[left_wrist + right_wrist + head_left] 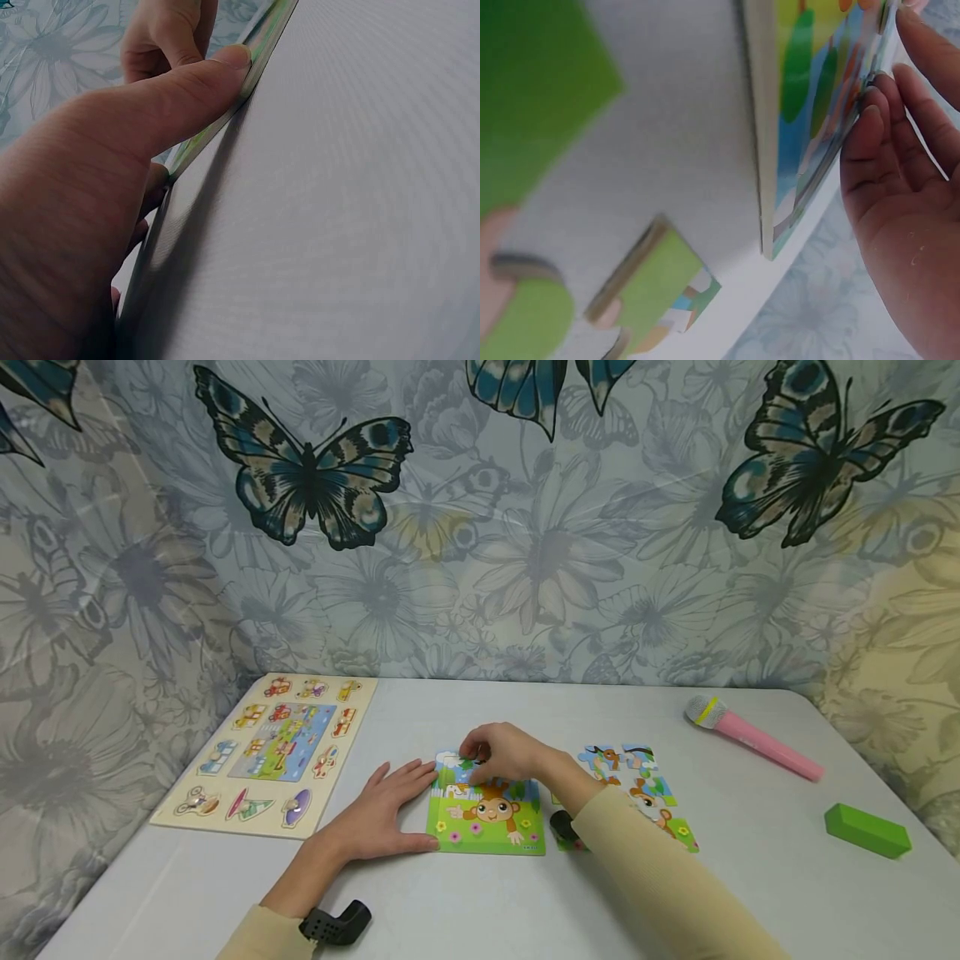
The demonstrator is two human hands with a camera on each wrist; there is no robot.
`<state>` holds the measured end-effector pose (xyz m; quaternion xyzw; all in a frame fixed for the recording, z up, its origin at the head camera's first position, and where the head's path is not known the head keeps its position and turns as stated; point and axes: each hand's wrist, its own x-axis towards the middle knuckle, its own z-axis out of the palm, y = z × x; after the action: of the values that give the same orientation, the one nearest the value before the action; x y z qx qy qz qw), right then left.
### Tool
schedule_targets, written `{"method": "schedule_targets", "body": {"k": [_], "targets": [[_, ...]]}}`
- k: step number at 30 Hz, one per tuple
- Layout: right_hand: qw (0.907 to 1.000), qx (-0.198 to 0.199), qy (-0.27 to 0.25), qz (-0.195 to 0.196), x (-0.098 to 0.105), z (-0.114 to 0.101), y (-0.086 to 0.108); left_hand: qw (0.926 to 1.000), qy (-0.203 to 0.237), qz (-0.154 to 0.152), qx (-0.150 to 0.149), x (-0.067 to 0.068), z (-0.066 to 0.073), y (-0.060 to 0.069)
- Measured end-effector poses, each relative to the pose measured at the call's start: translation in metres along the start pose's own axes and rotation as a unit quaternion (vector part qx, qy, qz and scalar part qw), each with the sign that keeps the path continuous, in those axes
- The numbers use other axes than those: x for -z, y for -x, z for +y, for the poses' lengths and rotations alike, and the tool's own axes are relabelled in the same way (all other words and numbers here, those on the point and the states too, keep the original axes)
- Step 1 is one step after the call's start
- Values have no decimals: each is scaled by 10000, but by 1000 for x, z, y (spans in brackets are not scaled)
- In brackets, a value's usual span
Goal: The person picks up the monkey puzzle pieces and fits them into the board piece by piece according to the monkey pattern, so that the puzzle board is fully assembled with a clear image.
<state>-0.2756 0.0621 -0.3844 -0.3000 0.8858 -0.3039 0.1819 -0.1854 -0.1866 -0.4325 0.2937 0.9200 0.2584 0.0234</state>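
Here, we see the left hand (pixel 390 814) outspread along the left edge of the monkey puzzle board (pixel 487 848), grasping nothing. The board lies flat mid-table; we judge it light, stiff and apt to slide, best held by its rim. The right hand (pixel 513 752) bends over its upper part; whether it pinches a piece, we cannot tell. Loose pieces (pixel 651 806) crowd the right edge; beyond, the tabletop (pixel 738 814) offers us room before the pink microphone (pixel 765 744) and green block (pixel 867 832).

A homelike play corner is suggested by the butterfly-print wall covering (pixel 540 560) and puzzles (pixel 487 831) laid on a white counter (pixel 787 852).
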Motion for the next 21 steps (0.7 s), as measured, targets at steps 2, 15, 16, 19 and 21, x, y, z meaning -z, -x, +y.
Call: {"method": "schedule_targets", "body": {"k": [2, 15, 16, 19, 21], "targets": [[10000, 14, 41, 8, -1, 0, 0, 10000, 7, -6, 7, 0, 0, 0], [9990, 277, 345, 9, -2, -2, -1, 10000, 27, 21, 8, 0, -1, 1], [9990, 278, 356, 21, -2, -2, -1, 10000, 35, 22, 2, 0, -2, 1], [9989, 260, 380, 44, -3, -2, -2, 10000, 66, 26, -24, -1, -2, 1], [9989, 254, 384, 52, -3, -1, -3, 10000, 58, 19, -42, -1, -2, 1]]}}
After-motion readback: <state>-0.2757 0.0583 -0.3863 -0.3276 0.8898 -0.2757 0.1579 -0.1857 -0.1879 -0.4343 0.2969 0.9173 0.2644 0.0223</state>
